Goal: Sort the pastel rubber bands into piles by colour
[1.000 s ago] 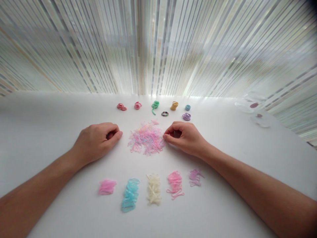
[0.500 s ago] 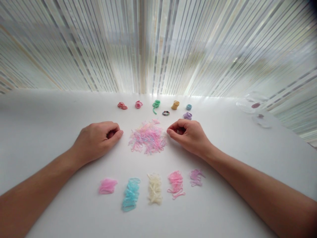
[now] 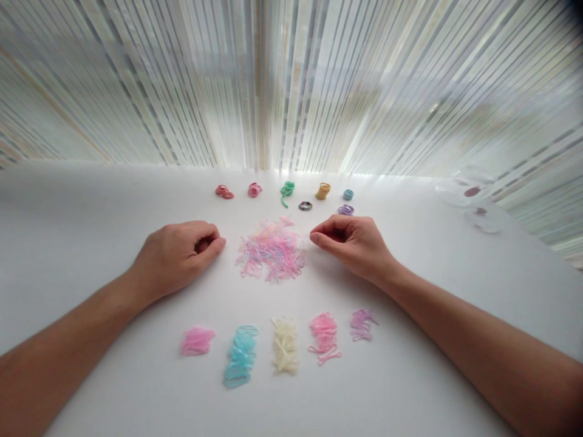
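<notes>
A loose heap of small pastel rubber bands [image 3: 273,250], mostly pink with some blue and white, lies on the white table [image 3: 150,376]. My left hand [image 3: 182,255] rests on the table left of the heap, fingers curled and thumb against the forefinger; nothing shows between them. At the heap's right edge my right hand [image 3: 353,243] pinches thumb and forefinger together on what looks like a thin pale band, hard to see. Nearer me are sorted piles: bright pink bands [image 3: 197,341], blue bands [image 3: 241,355], cream bands [image 3: 285,347], pink bands [image 3: 324,337] and purple bands [image 3: 362,325].
Behind the heap sit red coils [image 3: 224,192], a pink coil [image 3: 254,190], a green coil [image 3: 286,191], a yellow roll [image 3: 322,191], a blue roll [image 3: 348,194], purple rings [image 3: 345,210] and a beaded ring [image 3: 305,206]. Clear discs [image 3: 483,220] lie far right, by striped blinds [image 3: 291,85].
My right hand has shifted slightly right, its fingertips drawing a little away from the heap's edge. My left hand has barely moved, and the sorted piles look the same.
</notes>
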Demonstrator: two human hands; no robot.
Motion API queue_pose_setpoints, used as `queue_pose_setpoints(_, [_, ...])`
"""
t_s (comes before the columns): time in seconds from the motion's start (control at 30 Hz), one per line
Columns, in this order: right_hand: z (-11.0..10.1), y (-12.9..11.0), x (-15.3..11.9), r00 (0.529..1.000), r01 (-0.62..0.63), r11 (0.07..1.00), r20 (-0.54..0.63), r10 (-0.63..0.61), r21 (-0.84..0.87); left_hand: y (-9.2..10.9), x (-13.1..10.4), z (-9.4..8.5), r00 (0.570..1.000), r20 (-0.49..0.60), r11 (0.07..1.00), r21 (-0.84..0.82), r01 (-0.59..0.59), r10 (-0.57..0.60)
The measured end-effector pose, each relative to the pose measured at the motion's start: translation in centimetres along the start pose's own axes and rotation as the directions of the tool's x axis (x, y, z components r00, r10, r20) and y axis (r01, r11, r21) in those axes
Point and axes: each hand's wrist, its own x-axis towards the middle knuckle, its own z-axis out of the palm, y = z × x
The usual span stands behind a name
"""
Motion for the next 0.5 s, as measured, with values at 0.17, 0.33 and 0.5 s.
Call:
queue_pose_setpoints(0.17, [-0.08, -0.06, 0.07, 0.999, -0.012, 1.000, 0.031, 0.012, -0.016, -0.03, -0.06, -0.03, 1.000, -0.014, 1.000, -0.002, -0.016, 0.016])
queue_pose_setpoints(0.33, [-0.09, -0.03, 0.00, 0.999, -0.016, 1.000, 0.042, 0.017, -0.010, -0.06, -0.04, -0.02, 0.999, -0.020, 0.999, -0.001, -0.035, 0.035])
queue_pose_setpoints(0.5, [-0.04, 0.10, -0.03, 0.997, -0.003, 0.999, 0.073, 0.005, -0.036, 0.01, -0.03, -0.01, 0.999, -0.024, 0.999, 0.001, -0.039, 0.039])
